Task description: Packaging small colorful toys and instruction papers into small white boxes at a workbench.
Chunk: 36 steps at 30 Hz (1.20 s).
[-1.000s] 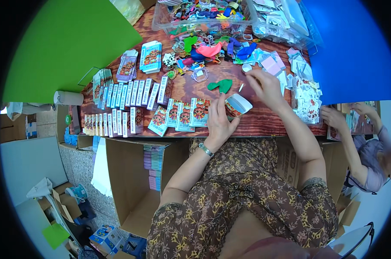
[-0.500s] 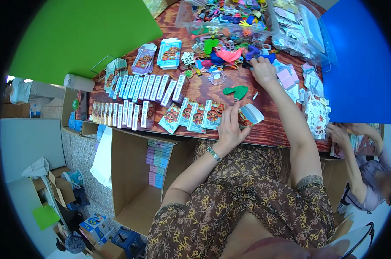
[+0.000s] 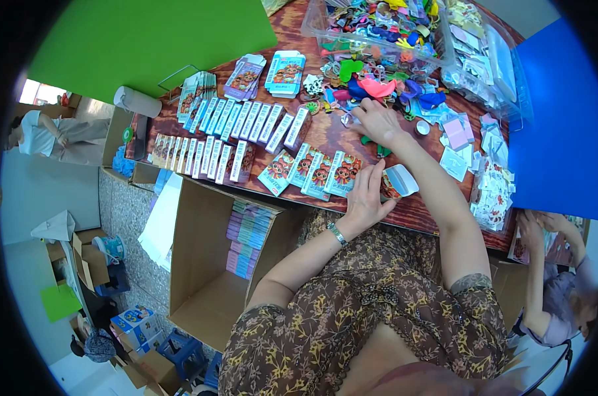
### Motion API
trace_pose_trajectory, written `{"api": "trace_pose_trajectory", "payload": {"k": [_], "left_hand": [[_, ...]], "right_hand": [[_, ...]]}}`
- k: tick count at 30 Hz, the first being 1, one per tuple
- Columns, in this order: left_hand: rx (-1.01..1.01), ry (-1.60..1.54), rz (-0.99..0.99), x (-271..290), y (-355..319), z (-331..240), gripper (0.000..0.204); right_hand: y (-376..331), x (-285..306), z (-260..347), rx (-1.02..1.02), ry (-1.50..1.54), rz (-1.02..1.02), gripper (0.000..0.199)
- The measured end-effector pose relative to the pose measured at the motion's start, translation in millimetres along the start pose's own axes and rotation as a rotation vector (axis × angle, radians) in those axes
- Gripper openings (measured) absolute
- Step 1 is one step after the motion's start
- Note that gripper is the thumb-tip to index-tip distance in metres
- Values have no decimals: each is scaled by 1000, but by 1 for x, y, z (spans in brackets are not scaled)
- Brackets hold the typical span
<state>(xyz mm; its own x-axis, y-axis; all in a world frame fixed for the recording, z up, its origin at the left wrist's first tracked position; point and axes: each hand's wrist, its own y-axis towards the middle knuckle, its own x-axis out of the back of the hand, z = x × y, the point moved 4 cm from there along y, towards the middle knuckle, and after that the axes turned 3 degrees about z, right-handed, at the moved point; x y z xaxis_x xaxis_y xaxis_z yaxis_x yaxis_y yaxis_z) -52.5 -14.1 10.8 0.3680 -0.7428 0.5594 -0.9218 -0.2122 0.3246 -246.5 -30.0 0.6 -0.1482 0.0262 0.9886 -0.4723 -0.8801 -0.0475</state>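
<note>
Left hand (image 3: 367, 198) is gripping the open small carton (image 3: 396, 182) at the table's (image 3: 325, 135) near edge, mouth facing right; right hand (image 3: 377, 122) is reaching farther out, fingers curled into the toy pile (image 3: 378, 89), grasp unclear

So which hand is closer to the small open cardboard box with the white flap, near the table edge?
The left. The left hand holds the small open cardboard box at the table edge, while the right hand reaches farther up, into the pile of colourful small toys.
</note>
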Motion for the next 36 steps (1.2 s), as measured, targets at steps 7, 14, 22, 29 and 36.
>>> {"api": "trace_pose_trajectory", "payload": {"k": [7, 14, 22, 29, 36], "left_hand": [[-14, 37, -20, 1, -1, 0, 97], [-34, 36, -41, 0, 3, 0, 95], [-32, 19, -28, -1, -2, -4, 95], [-9, 23, -45, 3, -8, -1, 93], [-14, 51, -54, -2, -11, -7, 91]], "right_hand": [[-10, 28, -29, -6, 251, -203, 13], [-32, 110, -33, -40, 802, -142, 13], [-7, 44, -11, 24, 89, -233, 28], [11, 3, 11, 273, -314, -76, 17], [1, 51, -33, -4, 273, -239, 20]]}}
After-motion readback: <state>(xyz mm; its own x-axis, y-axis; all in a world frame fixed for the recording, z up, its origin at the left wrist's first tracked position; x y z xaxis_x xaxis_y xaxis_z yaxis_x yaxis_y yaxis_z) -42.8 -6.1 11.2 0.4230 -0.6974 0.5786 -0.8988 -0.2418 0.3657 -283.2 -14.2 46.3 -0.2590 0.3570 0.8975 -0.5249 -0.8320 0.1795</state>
